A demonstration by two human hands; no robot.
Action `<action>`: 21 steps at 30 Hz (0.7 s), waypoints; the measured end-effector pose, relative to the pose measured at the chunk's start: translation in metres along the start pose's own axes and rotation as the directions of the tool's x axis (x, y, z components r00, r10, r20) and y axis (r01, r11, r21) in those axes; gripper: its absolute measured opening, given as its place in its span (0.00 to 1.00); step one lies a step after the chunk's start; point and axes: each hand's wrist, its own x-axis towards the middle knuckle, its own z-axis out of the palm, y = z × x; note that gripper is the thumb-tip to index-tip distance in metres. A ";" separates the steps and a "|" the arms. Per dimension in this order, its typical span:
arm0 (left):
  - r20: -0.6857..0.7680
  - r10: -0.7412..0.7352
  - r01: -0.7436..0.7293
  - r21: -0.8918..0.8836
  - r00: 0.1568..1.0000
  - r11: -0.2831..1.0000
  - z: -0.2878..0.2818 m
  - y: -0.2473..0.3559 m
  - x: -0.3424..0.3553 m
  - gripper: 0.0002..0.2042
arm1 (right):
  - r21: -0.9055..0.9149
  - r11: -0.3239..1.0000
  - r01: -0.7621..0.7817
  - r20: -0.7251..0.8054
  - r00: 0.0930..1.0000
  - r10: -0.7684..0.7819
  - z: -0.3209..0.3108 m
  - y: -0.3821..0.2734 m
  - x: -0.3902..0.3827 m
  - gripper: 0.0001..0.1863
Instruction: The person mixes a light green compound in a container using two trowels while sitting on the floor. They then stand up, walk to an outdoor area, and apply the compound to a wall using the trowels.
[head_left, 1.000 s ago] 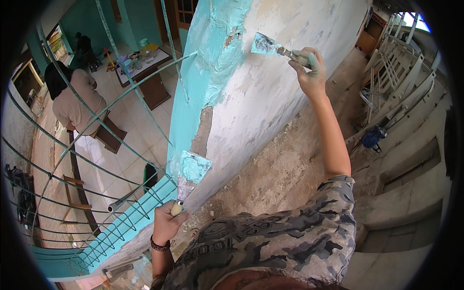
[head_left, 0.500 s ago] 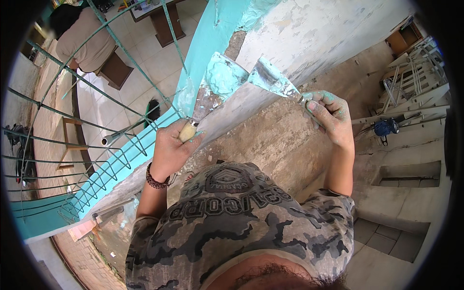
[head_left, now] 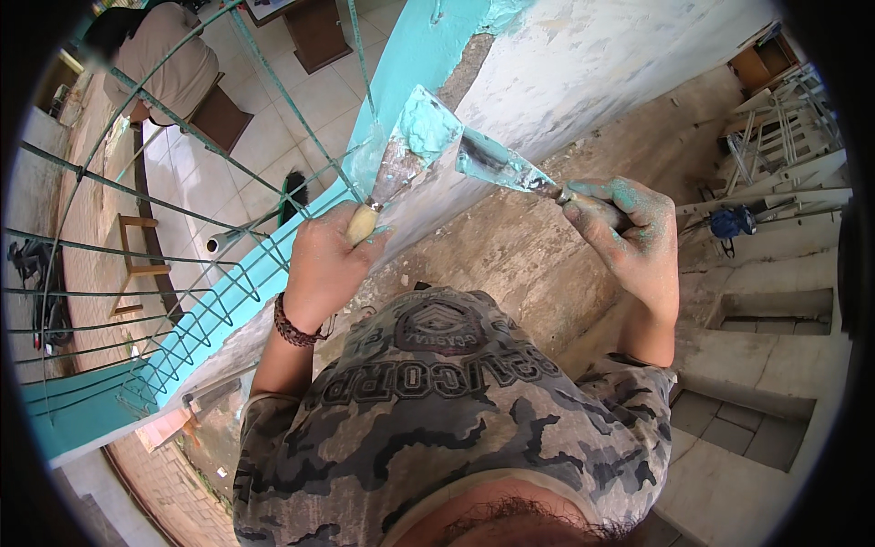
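Observation:
My left hand (head_left: pixel 330 264) is closed round the pale handle of a wide putty knife (head_left: pixel 395 173). A thick lump of turquoise putty (head_left: pixel 428 126) sits on the far end of that blade. In my right hand (head_left: pixel 631 230), fingers wrap the dark handle of a second putty knife (head_left: pixel 499 166), its blade smeared with turquoise. The two blades are close together at their far ends; whether they touch I cannot tell. Both hands carry turquoise smears. Just beyond the blades runs a turquoise-topped low wall (head_left: pixel 415 56) with a bare grey patch (head_left: pixel 467 73) along its edge.
Green metal grille bars (head_left: pixel 164 173) rise from the wall on the left. Behind them a person (head_left: pixel 173 59) sits near a brown stool (head_left: pixel 219 118). A white patchy wall face (head_left: pixel 583 68) slopes down to a stained concrete floor (head_left: pixel 474 242). White metal frames (head_left: pixel 775 146) stand at the right.
The right putty knife has shifted left and down against the left blade's edge and lies flatter. The putty lump looks smaller and gathered nearer the blade's end. My view has shifted slightly.

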 end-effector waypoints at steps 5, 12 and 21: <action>-0.007 -0.026 0.027 0.109 1.000 0.994 -0.004 0.001 -0.010 0.12 | -0.057 0.981 -0.188 0.099 0.976 0.193 0.002 -0.039 0.021 0.10; 0.015 -0.050 0.047 0.138 0.999 0.989 -0.005 -0.010 -0.023 0.14 | -0.242 0.958 -0.152 0.166 0.967 0.196 0.023 -0.069 0.045 0.13; -0.007 0.005 -0.004 0.141 1.000 0.990 -0.007 -0.029 -0.033 0.14 | -0.377 0.905 -0.195 0.211 0.934 0.289 0.043 -0.098 0.066 0.14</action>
